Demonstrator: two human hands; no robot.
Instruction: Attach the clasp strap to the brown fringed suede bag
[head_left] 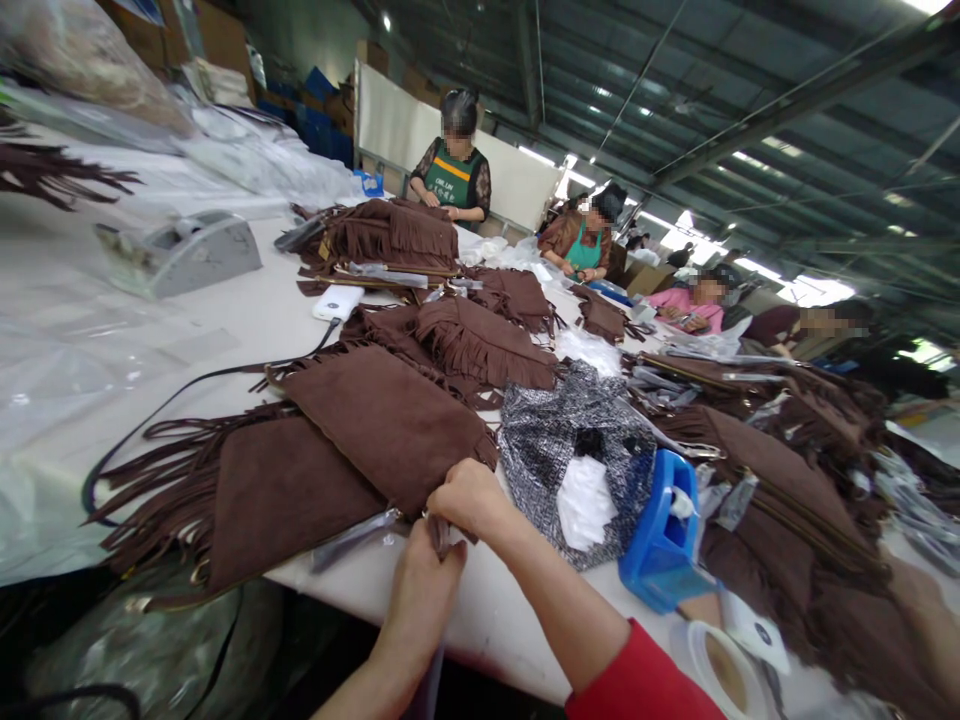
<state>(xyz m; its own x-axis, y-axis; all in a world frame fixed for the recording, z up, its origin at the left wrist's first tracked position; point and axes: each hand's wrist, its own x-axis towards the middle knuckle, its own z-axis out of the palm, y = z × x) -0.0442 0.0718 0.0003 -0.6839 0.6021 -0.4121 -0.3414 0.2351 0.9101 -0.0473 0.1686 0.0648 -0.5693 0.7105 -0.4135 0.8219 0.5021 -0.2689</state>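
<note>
Two brown fringed bags overlap at the table's near edge. The upper bag lies across the lower bag, whose fringe spreads to the left. At the upper bag's near right corner, my right hand is closed, its fingers pinched at the corner. Just below it, my left hand is closed around a small piece wrapped in clear plastic. The two hands nearly touch. A strip of clear plastic sticks out from under the bags beside my left hand.
A black-and-white patterned bag with white paper, a blue tape dispenser and a tape roll are to the right. More brown bags are piled beyond. A grey dispenser stands left. Several people sit along the table.
</note>
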